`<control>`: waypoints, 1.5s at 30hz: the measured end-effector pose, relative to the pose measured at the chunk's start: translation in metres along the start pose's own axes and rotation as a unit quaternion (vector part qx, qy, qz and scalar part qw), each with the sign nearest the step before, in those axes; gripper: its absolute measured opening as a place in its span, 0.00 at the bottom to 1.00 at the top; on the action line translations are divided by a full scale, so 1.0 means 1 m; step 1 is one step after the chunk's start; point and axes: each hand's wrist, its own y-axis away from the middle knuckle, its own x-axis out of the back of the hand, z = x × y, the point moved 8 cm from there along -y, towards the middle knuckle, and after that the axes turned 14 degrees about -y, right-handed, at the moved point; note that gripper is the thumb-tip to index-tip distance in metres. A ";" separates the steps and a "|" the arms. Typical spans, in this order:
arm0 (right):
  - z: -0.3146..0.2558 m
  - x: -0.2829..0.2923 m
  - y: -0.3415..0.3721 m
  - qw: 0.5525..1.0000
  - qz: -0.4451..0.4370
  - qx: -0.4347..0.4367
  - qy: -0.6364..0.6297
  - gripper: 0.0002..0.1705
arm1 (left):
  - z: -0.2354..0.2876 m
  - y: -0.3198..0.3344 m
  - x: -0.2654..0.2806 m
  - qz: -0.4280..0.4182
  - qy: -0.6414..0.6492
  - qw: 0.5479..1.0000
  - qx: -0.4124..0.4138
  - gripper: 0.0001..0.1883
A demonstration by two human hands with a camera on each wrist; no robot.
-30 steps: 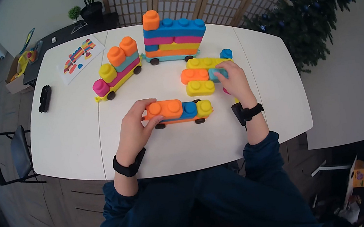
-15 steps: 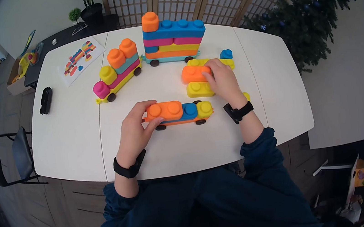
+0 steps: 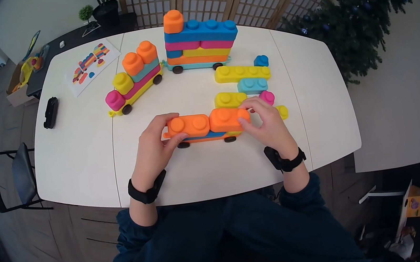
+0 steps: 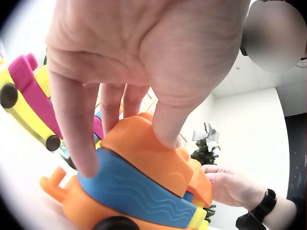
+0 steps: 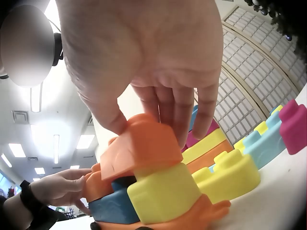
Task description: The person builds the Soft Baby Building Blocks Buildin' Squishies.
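My left hand (image 3: 152,143) grips a two-stud orange block (image 3: 188,127) on a wheeled orange wagon base (image 4: 85,205), thumb on the near side and fingers on the far side. Beneath that block a blue block (image 4: 136,189) with wavy lines shows in the left wrist view. My right hand (image 3: 272,127) pinches a second orange block (image 3: 225,120), end to end with the first. In the right wrist view this block is tilted, right over a yellow block (image 5: 165,194) and a blue block (image 5: 112,208) on the wagon.
Loose yellow (image 3: 230,99), long yellow (image 3: 241,73), light-blue (image 3: 252,85) and pink (image 3: 267,97) blocks lie beyond the right hand. A yellow wagon (image 3: 137,93) and a taller block wagon (image 3: 198,53) stand farther back. A picture sheet (image 3: 91,67) and a black case (image 3: 51,112) lie left.
My right hand has left the light-blue block, taken the second orange block and brought it toward me onto the wagon's right end. The left hand has stayed on its block.
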 end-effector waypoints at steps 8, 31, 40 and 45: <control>-0.002 -0.023 0.004 0.998 -0.031 0.042 -0.039 0.17 | 0.001 0.002 0.002 0.001 -0.012 1.000 0.006 0.23; 0.009 -0.030 0.011 0.997 -0.005 0.032 -0.067 0.17 | -0.003 0.002 -0.001 0.010 -0.051 0.999 0.009 0.23; 0.009 -0.030 0.012 0.997 -0.001 0.027 -0.071 0.17 | -0.002 0.002 0.000 0.011 -0.060 0.998 0.008 0.23; 0.010 -0.031 0.013 0.997 0.002 0.031 -0.068 0.17 | -0.004 0.002 -0.001 0.011 -0.058 0.998 0.009 0.23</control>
